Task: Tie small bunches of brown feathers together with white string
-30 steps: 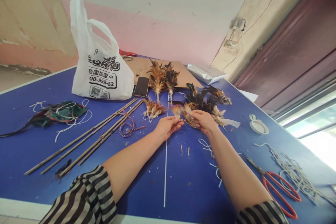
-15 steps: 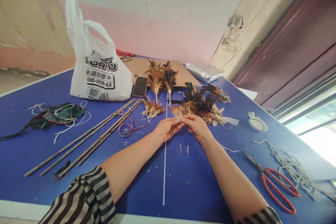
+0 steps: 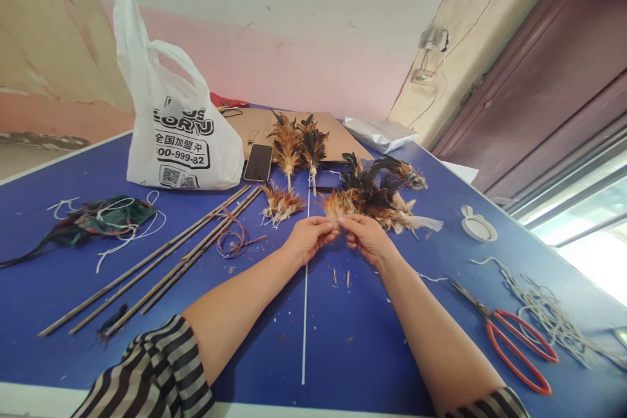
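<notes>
Between my fingertips is a small orange and white feather (image 3: 334, 206), held up above the blue table. My left hand (image 3: 312, 238) is closed in a pinch on its left side. From the right, my right hand (image 3: 364, 235) pinches the same feather near its base. Just beyond lies a heap of dark and brown feathers (image 3: 375, 189). A small bunch of orange feathers (image 3: 281, 202) rests to the left of my hands. Farther back, two tied feather bundles, one brown (image 3: 287, 144) and one darker (image 3: 312, 142), lie on cardboard with their stems toward me.
At the left stand a white plastic bag (image 3: 179, 124) and several thin sticks (image 3: 171, 261), with a phone (image 3: 258, 162) behind. Red-handled scissors (image 3: 519, 346), pale strings (image 3: 548, 307) and a tape roll (image 3: 479, 228) lie at the right. Two tiny feather bits (image 3: 347, 279) lie before my hands.
The view has shifted slightly. My fingertips have parted a little at the feather, and more of it shows between them. Everything on the table stays in place.
</notes>
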The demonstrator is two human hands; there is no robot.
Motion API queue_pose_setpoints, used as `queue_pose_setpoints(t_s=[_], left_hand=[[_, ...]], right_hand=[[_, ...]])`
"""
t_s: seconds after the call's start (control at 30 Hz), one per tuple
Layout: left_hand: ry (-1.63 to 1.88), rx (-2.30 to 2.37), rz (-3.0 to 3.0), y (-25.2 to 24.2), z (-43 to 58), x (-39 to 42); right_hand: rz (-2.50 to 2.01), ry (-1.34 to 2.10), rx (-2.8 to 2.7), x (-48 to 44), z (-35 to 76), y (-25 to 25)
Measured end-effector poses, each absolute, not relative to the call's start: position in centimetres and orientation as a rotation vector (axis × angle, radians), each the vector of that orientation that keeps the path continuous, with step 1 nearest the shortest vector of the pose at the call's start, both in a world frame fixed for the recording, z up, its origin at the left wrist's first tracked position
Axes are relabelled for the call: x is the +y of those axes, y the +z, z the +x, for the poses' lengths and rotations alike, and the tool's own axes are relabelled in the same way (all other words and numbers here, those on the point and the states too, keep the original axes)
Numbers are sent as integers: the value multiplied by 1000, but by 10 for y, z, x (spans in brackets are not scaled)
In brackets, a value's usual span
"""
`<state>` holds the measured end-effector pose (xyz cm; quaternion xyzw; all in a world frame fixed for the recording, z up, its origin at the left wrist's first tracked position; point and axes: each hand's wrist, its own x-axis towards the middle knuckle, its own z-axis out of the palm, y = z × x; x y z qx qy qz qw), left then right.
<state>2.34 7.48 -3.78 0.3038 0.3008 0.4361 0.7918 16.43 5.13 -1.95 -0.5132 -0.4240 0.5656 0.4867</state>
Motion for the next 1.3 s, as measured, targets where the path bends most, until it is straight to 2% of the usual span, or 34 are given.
queue_pose_setpoints(t_s=[0.2,0.7,0.83,1.0,1.3], left_hand=[[951,645,691,-41,25,72],[767,641,778,-40,18,76],[796,713,919,-41,20,76],[923,791,805,-41,21,82],[1004,767,597,-38,16,89]], right_hand=[[-1319,1127,-1129,51,158,-22],[-1397,1093,-1262,51,166,-21],[-1467,904,-1490,53,175,-14],[-1551,781,-1224,65,196,-16],[-2135,107,-1661,86,207,-17]])
